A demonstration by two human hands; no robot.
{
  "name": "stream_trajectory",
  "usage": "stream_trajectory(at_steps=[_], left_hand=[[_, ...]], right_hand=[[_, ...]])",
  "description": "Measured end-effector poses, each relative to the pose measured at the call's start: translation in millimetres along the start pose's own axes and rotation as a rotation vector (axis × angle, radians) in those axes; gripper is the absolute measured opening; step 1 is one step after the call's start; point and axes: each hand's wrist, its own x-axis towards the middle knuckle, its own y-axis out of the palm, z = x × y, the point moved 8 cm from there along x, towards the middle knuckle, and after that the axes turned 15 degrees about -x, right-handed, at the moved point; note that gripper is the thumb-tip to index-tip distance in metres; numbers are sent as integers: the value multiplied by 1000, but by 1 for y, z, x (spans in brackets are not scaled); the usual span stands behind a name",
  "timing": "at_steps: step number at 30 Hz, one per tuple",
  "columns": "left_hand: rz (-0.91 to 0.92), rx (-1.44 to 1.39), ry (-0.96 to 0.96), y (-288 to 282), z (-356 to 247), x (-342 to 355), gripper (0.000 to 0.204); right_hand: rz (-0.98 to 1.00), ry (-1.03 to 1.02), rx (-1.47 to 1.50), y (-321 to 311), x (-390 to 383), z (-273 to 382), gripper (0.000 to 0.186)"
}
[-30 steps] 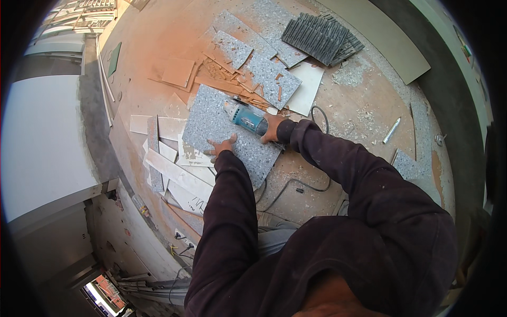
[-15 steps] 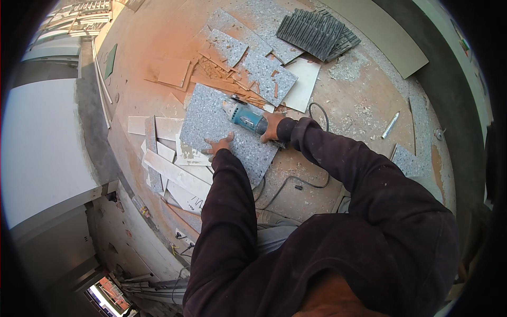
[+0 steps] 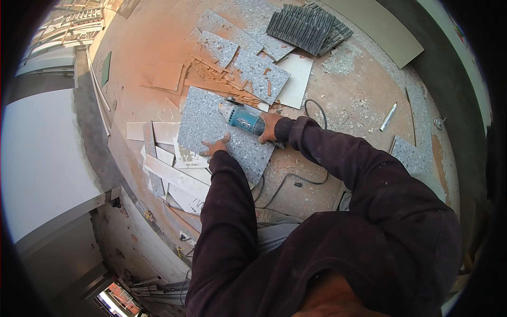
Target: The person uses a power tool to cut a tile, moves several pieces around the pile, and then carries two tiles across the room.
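A grey speckled tile (image 3: 200,113) lies flat before me, overlapping white offcuts on its left. My right hand (image 3: 270,127) is wrapped round the rear of a teal angle grinder (image 3: 244,119), which rests on or just over the tile's upper right part. The grinder's head points left, its disc near the tile's far edge; whether the disc touches the tile or turns, I cannot tell. My left hand (image 3: 216,145) presses on the tile's near left part with fingers spread, holding nothing. A dark power cord (image 3: 296,177) loops over the floor by the tile's near right side.
White and grey tile strips (image 3: 177,174) pile up on the left. Beyond the tile lie orange-brown shards (image 3: 216,74), more speckled tiles (image 3: 261,74) and a white tile (image 3: 296,82). Dark ridged slabs (image 3: 306,29) are stacked at the far right. A silvery marker-like tube (image 3: 388,117) lies to the right.
The whole view has shifted slightly, so the far floor items sit a little further left. My hands and the grinder keep about the same place on the tile.
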Motion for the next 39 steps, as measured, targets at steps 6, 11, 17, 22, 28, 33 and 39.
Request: stream_trajectory(at_steps=[6, 11, 17, 22, 28, 33, 39], left_hand=[[-47, -18, 5, -2, 4, 6, 63], [-9, 31, 3, 1, -2, 2, 63], [-52, 0, -9, -3, 9, 11, 67], [-28, 27, 37, -2, -3, -2, 68], [-36, 38, 29, -3, 6, 14, 67], [-27, 31, 41, 0, -2, 6, 68], [-29, 101, 116, 5, 5, 21, 67]], right_hand=[[-1, -9, -6, 2, -4, 0, 68], [11, 8, -7, -2, -11, -5, 68], [72, 26, -7, 0, -15, -2, 68], [12, 6, -10, 0, -16, -10, 70], [0, -2, -13, -5, -22, -7, 75], [9, 9, 12, -1, -23, -16, 76], [22, 7, -6, -4, -29, -14, 75]])
